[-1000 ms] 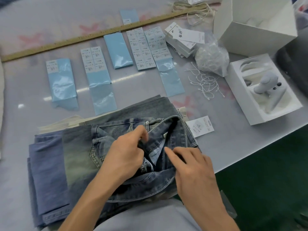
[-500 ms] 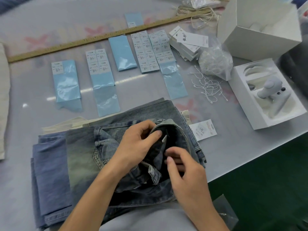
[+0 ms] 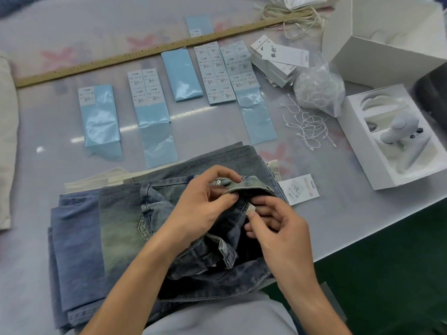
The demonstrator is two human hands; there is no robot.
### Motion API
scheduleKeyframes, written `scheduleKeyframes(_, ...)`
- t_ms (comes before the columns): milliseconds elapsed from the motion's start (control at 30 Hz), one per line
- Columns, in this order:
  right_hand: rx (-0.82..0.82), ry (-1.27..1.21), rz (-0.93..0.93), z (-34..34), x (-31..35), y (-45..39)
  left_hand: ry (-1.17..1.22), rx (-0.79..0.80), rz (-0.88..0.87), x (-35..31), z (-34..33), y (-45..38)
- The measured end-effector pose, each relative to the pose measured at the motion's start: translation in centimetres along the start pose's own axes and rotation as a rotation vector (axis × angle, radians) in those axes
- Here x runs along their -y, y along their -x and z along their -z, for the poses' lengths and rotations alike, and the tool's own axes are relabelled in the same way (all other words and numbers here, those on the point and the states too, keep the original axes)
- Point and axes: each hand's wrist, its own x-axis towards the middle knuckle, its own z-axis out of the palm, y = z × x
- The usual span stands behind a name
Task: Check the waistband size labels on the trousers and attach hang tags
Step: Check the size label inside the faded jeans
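Since a moment ago the left hand (image 3: 198, 204) has folded the waistband (image 3: 251, 186) outward; the right hand (image 3: 278, 228) now pinches the small label (image 3: 250, 209) (print unreadable) between thumb and fingers (image 3: 260, 201), jeans (image 3: 125, 223) stacked on the tabletop (image 3: 338, 213).

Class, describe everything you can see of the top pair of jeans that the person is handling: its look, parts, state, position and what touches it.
The top pair of jeans is faded blue-grey denim with a yellowish wash, lying folded on a stack of other trousers near the table's front edge. Its waistband is turned open, showing the dark inside and a metal button. The left hand grips the waistband edge; the right hand pinches a small pale label sewn inside. Its print is too small to read.
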Motion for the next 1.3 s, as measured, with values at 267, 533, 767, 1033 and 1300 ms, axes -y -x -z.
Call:
scheduleKeyframes(267,0.028,-0.144,-0.088,1.0,-0.4,0.2,0.039,-0.015,-0.006,0.8,-0.3,0.4)
scheduleKeyframes(533,0.127,-0.361,-0.255,3.3,-0.4,-0.2,-0.279,0.000,-0.069,0.5,-1.7,-0.3)
scheduleKeyframes(767,0.102,-0.390,-0.300,3.1,-0.8,-0.1,-0.401,-0.005,-0.108,0.2,-2.4,-0.6)
scheduleKeyframes(1033,0.114,-0.321,-0.314,2.7,-0.4,-1.0,-0.454,0.062,-0.110,-0.4,-2.2,-0.1)
scheduleKeyframes(1300,0.128,-0.287,-0.352,3.6,-0.6,-1.3,-0.451,0.065,-0.117,0.2,-2.8,0.1)
